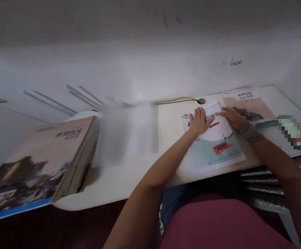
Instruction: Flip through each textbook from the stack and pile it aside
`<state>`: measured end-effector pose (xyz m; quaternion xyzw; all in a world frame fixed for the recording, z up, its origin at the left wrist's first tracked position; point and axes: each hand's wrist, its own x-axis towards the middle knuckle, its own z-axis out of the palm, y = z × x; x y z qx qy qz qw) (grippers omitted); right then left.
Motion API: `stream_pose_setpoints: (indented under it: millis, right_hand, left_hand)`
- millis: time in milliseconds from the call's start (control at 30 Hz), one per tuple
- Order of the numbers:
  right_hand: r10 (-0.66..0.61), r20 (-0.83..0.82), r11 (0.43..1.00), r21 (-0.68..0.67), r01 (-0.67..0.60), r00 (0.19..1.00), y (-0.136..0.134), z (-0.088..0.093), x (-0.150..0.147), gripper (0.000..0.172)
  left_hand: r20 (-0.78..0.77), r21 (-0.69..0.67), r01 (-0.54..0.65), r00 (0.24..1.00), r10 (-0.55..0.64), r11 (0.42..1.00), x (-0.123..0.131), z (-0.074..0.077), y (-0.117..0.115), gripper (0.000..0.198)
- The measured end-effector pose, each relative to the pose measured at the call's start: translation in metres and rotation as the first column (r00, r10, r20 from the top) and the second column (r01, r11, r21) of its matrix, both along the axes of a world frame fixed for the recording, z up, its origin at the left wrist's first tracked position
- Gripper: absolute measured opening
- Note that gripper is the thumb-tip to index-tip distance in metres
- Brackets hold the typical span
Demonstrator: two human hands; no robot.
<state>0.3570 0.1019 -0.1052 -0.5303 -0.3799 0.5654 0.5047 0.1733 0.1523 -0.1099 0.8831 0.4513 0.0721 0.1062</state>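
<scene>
A workbook [204, 152] with a white and teal cover and a red label lies on the white desk in front of me. My left hand [199, 121] rests flat on its upper part, fingers spread, covering some of the title. At the workbook's right edge, my right hand [233, 117] grips the side, thumb toward the cover and the other fingers partly hidden. To the right is a pink world history book [252, 109], partly behind my right hand and wrist. Left of the workbook, a translucent plastic sheet or cover [129, 133] lies blurred on the desk.
A thick pile of books [44, 155] with a pink cover on top stands at the desk's left end. A yellow cable [177, 98] runs into a round hole [201, 101] near the wall. A pixelated object [295, 133] lies at the right end.
</scene>
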Motion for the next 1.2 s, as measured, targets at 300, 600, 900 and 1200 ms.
stream_pose_setpoints:
  millis: [300, 600, 900, 1200]
  right_hand:
    - [-0.298, 0.677, 0.933, 0.355, 0.056, 0.673, 0.008, -0.01, -0.004, 0.068]
    - [-0.3, 0.861, 0.939, 0.343, -0.034, 0.411, 0.011, -0.012, 0.001, 0.058]
    - [-0.119, 0.553, 0.985, 0.171, 0.028, 0.824, 0.012, -0.012, 0.01, 0.033]
    - [-0.028, 0.452, 0.995, 0.094, -0.016, 0.892, 0.013, -0.01, 0.013, 0.01]
  left_hand:
    - [-0.146, 0.002, 0.056, 0.988, -0.055, 0.998, 0.011, -0.003, -0.001, 0.083]
    - [-0.118, 0.032, 0.025, 0.993, -0.021, 0.999, -0.009, 0.005, -0.012, 0.084]
    - [-0.057, 0.106, 0.314, 0.949, -0.31, 0.943, -0.005, 0.006, -0.055, 0.077]
    - [-0.111, 0.069, 0.791, 0.611, -0.783, 0.608, 0.025, 0.002, -0.101, 0.059]
